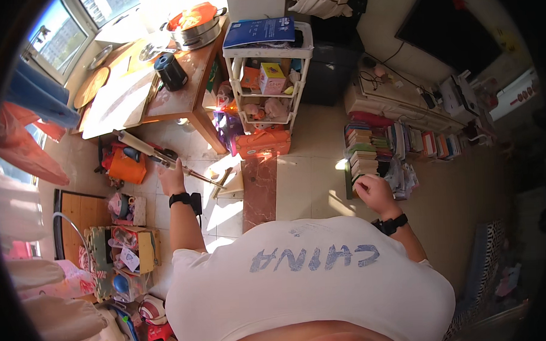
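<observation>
My left hand [171, 176] is closed around the grip of a caulking gun [137, 143]. The gun's pale tube slants up toward the wooden table, and its thin metal rod runs back down to the right. My right hand [373, 194] is held out at the right, fingers curled into a loose fist, with nothing showing in it. Below that hand, in this view, lie stacked books [364, 161] and plastic bags [401, 181]. Each wrist wears a black band.
A wooden table [183, 104] bears a dark kettle [170, 72] and a steel pot [196, 36]. A white shelf cart [268, 53] stands beside it. Orange bags [128, 166] and storage boxes [144, 250] lie at left. A low cabinet [397, 106] is at right.
</observation>
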A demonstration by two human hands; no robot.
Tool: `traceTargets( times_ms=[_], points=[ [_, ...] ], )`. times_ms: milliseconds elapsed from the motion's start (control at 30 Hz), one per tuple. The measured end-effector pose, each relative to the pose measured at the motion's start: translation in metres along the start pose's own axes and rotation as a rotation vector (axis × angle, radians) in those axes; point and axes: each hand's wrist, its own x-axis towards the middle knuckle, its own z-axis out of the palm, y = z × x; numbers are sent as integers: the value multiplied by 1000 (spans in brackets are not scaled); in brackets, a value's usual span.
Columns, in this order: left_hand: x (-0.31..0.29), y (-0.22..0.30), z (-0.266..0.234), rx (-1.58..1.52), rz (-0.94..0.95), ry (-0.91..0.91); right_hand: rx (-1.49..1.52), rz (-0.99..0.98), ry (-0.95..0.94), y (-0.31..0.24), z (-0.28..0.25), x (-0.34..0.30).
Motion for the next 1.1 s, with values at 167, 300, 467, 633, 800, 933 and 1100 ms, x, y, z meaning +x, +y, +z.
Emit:
traceTargets(
  times_ms=[167, 300, 467, 633, 800, 933, 1100],
  points=[
    [55, -22, 43, -294, 107, -209, -74, 27, 159, -11, 8, -31],
    [51, -22, 47, -85, 183, -161, -143, 112, 144, -14, 7, -69],
    [7, 4, 10, 1, 486, -69, -140, 212, 314, -7, -4, -146],
    [-51, 57, -67, -50, 905, 21, -140, 293, 370, 0, -15, -238],
    [-187, 119, -115, -96, 1181, 9, -107, 266, 476, 8, -21, -339],
    [-313, 160, -154, -262, 1427, -21, -78, 344, 508, 10, -26, -437],
    [-440, 211, -204, -493, 1671, -242, -87, 541, 673, 1, -31, -567]
  ],
)
